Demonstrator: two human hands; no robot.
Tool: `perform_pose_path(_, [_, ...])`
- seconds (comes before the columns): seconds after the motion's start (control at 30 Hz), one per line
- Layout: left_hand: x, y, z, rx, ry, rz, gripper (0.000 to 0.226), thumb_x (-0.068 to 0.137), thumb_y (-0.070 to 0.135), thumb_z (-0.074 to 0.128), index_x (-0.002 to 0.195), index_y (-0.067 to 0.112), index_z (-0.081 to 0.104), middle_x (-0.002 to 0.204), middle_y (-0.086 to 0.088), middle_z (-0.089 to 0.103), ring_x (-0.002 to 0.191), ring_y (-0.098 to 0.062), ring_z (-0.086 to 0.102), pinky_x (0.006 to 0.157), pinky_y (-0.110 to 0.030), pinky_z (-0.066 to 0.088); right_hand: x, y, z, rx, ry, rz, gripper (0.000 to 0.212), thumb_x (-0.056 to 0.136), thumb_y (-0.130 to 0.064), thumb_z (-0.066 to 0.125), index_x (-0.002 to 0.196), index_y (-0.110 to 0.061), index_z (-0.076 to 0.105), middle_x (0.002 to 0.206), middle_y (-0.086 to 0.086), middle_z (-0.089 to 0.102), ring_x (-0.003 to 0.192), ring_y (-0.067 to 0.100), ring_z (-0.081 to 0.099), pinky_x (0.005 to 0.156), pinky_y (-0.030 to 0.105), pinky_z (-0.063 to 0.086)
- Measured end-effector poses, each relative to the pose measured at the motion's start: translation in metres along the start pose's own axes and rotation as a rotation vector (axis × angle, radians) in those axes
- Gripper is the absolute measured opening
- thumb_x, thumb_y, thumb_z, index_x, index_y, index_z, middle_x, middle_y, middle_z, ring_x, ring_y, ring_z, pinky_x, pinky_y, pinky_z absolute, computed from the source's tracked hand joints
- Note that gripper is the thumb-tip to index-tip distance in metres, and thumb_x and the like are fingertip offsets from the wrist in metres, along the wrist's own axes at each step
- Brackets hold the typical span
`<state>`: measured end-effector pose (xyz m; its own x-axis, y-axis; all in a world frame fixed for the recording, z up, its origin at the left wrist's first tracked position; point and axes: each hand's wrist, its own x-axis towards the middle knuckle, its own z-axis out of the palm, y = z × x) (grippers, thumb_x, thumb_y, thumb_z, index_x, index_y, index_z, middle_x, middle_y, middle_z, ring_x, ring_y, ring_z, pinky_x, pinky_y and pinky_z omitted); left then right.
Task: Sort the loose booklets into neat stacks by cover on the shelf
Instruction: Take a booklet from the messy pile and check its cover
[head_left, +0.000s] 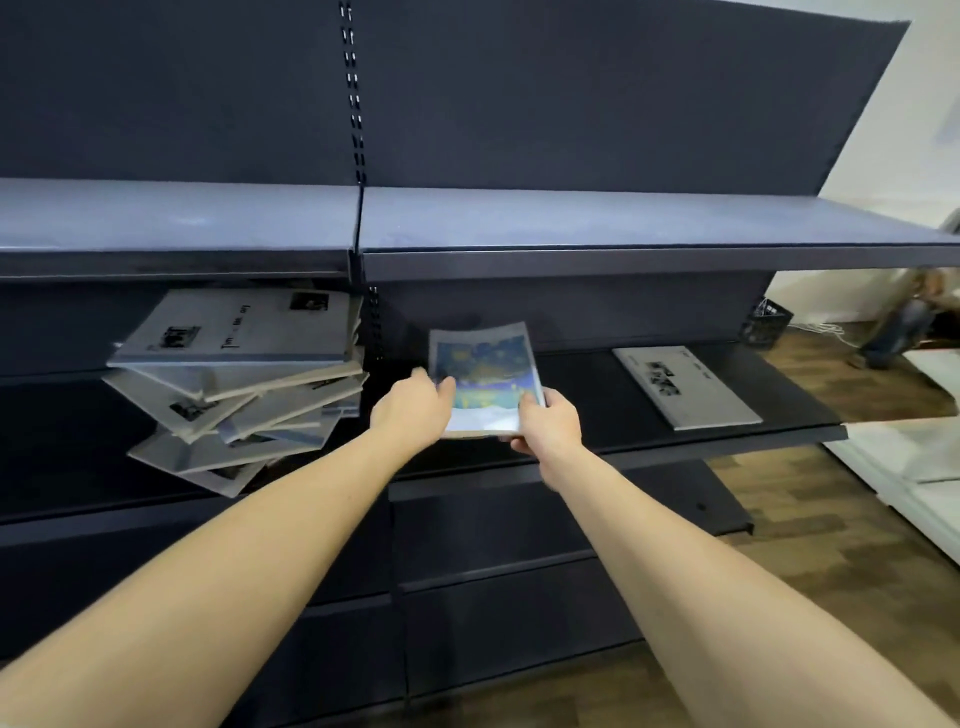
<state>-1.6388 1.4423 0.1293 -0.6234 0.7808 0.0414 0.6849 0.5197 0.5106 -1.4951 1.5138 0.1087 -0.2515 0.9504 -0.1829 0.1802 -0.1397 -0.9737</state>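
Both hands hold a blue-and-yellow booklet (485, 382) over the left part of the dark middle shelf (597, 410): the left hand (413, 410) grips its left edge with the thumb curled over the cover, and the right hand (548, 423) grips the near right corner, thumb on top and fingers (519, 444) underneath. To the left, in the next bay, lies a messy heap of grey booklets (234, 384), fanned at different angles. Well to the right on the same shelf a single grey booklet (685, 387) lies flat, apart from the hands.
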Motion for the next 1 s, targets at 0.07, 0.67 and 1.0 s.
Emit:
perform_pose_path(0.07, [0.000,0.008,0.012,-0.150,-0.047,-0.070,0.034,0.102,0.041,0.033,0.110,0.008,0.039,0.100,-0.014,0.060,0.074,-0.035,0.068,0.068,-0.044,0.058,-0.001,0.002,-0.004,-0.009,-0.039,-0.010,0.023,0.105,-0.025,0.045,0.123,-0.016,0.056,0.100,0.001,0.069,0.073,0.021,0.070,0.047,0.021,0.050])
perform_pose_path(0.67, [0.053,-0.020,0.043,-0.354,0.010,-0.207,0.030,0.097,0.012,0.043,0.126,0.009,0.052,0.118,-0.016,0.060,0.100,-0.034,0.058,0.081,-0.037,0.049,0.043,0.016,-0.012,-0.302,-0.117,0.045,0.064,0.101,-0.048,0.043,0.155,-0.015,0.031,0.158,0.000,0.036,0.145,0.024,0.034,0.115,0.035,0.029])
perform_pose_path(1.0, [0.099,-0.021,0.079,-0.180,-0.049,-0.163,0.044,0.103,0.021,0.034,0.146,0.013,0.032,0.140,-0.016,0.047,0.118,-0.035,0.052,0.084,-0.039,0.047,0.079,0.023,-0.013,-0.496,-0.069,0.056,0.059,0.101,-0.046,0.044,0.150,-0.013,0.040,0.147,0.008,0.050,0.134,0.030,0.047,0.097,0.031,0.036])
